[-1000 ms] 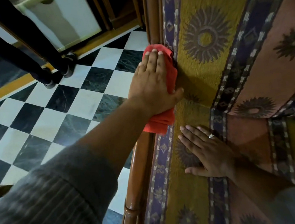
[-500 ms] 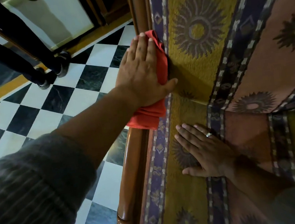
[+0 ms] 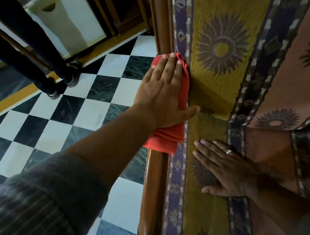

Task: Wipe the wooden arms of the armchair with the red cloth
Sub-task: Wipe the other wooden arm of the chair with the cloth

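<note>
The red cloth (image 3: pixel 164 140) is folded over the brown wooden arm (image 3: pixel 152 187) of the armchair, which runs from the bottom centre up to the top. My left hand (image 3: pixel 163 91) lies flat on the cloth with its fingers forward and its thumb against the patterned upholstery (image 3: pixel 219 48), pressing the cloth onto the wood. The cloth sticks out beyond the fingertips and below the palm. My right hand (image 3: pixel 225 169) rests flat and open on the upholstery next to the arm, a ring on one finger, holding nothing.
To the left of the arm is a black-and-white checkered floor (image 3: pixel 54 119). Another person's dark-trousered legs and shoes (image 3: pixel 56 74) stand at the upper left. A white bin (image 3: pixel 74 26) and dark wooden furniture legs (image 3: pixel 144 12) are behind them.
My left hand slid the cloth a little farther away along the arm, then back towards me. My right hand has stayed in place on the upholstery.
</note>
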Demonstrator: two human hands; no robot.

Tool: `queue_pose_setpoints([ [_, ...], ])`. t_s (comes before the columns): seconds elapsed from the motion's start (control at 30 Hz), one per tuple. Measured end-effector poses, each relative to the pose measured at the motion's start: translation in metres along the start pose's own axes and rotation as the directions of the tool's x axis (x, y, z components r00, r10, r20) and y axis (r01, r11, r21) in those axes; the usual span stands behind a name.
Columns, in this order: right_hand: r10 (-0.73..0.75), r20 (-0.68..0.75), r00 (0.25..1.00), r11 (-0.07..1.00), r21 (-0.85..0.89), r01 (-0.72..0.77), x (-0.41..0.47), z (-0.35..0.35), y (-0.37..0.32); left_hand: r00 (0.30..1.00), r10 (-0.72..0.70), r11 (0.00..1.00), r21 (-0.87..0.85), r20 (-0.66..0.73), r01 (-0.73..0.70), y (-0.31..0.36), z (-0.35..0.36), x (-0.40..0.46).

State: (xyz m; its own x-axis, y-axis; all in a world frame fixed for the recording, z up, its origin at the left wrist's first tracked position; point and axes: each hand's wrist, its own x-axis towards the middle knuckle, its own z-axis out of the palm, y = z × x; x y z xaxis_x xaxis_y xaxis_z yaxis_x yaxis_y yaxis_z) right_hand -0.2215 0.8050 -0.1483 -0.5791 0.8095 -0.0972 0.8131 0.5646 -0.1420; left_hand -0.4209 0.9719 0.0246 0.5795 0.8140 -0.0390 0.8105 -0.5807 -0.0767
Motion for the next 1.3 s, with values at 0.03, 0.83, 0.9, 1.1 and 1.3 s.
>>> queue_pose_setpoints([
  [0.03, -0.002, -0.008, 1.000, 1.000, -0.004, 0.002, 0.000, 0.000, 0.000, 1.000, 0.016, 1.000, 0.022, 0.015, -0.016, -0.002, -0.002, 0.004],
  [0.83, -0.002, 0.002, 1.000, 1.000, 0.019, 0.002, -0.001, 0.002, 0.001, 0.999, -0.031, 0.990, -0.141, 0.015, 0.033, -0.003, -0.003, 0.006],
  [0.9, 0.002, 0.003, 1.000, 1.000, 0.022, -0.002, -0.001, 0.004, 0.003, 0.999, -0.029, 0.985, -0.169, 0.017, 0.031, 0.000, -0.003, -0.004],
  [1.1, 0.000, 0.000, 1.000, 0.999, 0.045, 0.000, 0.001, 0.009, 0.004, 0.999, -0.036, 0.984, -0.171, 0.021, 0.040, -0.002, -0.001, -0.012],
  [1.3, -0.010, -0.026, 1.000, 0.999, 0.036, 0.011, -0.001, 0.010, 0.003, 0.984, -0.176, 0.935, -0.315, -0.007, 0.165, 0.000, 0.003, 0.008],
])
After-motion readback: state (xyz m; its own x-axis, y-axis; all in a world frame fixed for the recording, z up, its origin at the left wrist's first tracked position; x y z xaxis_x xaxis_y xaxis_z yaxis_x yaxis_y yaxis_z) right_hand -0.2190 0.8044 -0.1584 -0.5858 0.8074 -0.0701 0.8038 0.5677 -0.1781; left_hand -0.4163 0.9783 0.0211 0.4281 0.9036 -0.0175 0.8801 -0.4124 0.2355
